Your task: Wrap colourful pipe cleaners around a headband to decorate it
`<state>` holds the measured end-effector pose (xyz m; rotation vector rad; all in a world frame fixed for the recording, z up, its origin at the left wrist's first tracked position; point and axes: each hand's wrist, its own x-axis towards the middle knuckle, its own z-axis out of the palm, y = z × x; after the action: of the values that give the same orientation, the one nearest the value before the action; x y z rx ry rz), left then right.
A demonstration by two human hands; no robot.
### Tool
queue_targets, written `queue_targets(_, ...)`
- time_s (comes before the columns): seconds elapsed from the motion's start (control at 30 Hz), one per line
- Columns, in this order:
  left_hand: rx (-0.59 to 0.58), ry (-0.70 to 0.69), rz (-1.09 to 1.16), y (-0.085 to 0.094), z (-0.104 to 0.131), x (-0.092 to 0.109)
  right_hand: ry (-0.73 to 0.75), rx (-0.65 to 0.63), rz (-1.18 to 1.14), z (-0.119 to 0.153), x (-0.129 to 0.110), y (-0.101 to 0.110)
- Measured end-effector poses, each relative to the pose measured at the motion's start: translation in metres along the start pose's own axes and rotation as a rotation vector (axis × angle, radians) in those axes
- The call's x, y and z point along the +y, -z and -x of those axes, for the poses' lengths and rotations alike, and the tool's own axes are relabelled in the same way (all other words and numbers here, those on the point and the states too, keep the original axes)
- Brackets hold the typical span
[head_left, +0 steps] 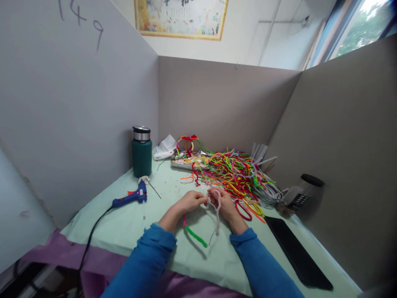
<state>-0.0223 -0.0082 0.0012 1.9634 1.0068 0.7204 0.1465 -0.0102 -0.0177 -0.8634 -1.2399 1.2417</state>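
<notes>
My left hand (192,201) is closed, its thumb and fingers pinched on a pale pink pipe cleaner (218,211). My right hand (223,203) is closed on the same pale pink piece, close to the left fingertips. Loops and ends of it hang below the right hand, above the cloth. A green pipe cleaner (196,236) with a pink upper part slants down below my left wrist; its upper end is hidden behind the wrist.
A pile of coloured pipe cleaners (238,169) and a metal tray (186,167) lie behind the hands. At left are a blue glue gun (130,199) and a green bottle (142,157). Red-handled scissors (243,211), a black slab (297,252) and a clear jar (294,196) are at right.
</notes>
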Motion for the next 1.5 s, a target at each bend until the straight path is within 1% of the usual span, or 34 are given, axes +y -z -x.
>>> queue_targets(0.13,-0.008,-0.077,-0.007,-0.003,-0.001,0.0,0.035,-0.011,0.01,0.0,-0.003,-0.002)
queue_targets(0.27,0.031,-0.13,-0.084,-0.004,0.001,0.003,0.036,-0.005,0.028,-0.001,-0.001,-0.001)
queue_targets(0.37,0.082,-0.181,-0.174,-0.005,0.003,0.008,0.017,0.026,0.046,-0.002,0.002,0.0)
queue_targets(0.47,0.14,-0.218,-0.255,-0.005,0.004,0.01,0.019,0.055,0.112,-0.002,0.001,-0.002)
queue_targets(0.57,0.212,-0.234,-0.31,-0.006,0.004,0.008,0.029,0.079,0.178,0.0,-0.001,-0.004)
queue_targets(0.67,0.287,-0.245,-0.333,-0.007,0.004,0.005,0.019,0.073,0.218,0.0,0.002,-0.004)
queue_targets(0.77,0.341,-0.231,-0.31,-0.007,0.004,0.003,-0.008,0.062,0.224,-0.002,0.006,-0.002)
queue_targets(0.87,0.369,-0.22,-0.28,-0.007,0.004,0.003,-0.038,0.036,0.205,-0.004,0.009,0.0)
queue_targets(0.97,0.37,-0.224,-0.243,-0.006,0.004,0.006,-0.073,0.0,0.174,-0.005,0.01,0.0)
queue_targets(1.07,0.342,-0.203,-0.164,-0.005,0.003,0.007,-0.09,-0.025,0.168,-0.004,0.009,-0.001)
queue_targets(1.17,0.309,-0.177,-0.062,-0.004,0.0,0.005,-0.077,-0.032,0.179,-0.004,0.008,-0.001)
queue_targets(1.23,0.31,-0.164,0.003,-0.002,-0.003,0.002,-0.07,-0.027,0.198,-0.003,0.006,-0.002)
queue_targets(1.37,0.382,-0.085,0.083,0.001,-0.009,-0.008,-0.025,-0.043,0.209,0.0,0.001,-0.003)
queue_targets(1.5,0.419,0.005,0.093,0.002,-0.012,-0.013,0.011,-0.129,0.181,0.004,-0.005,-0.004)
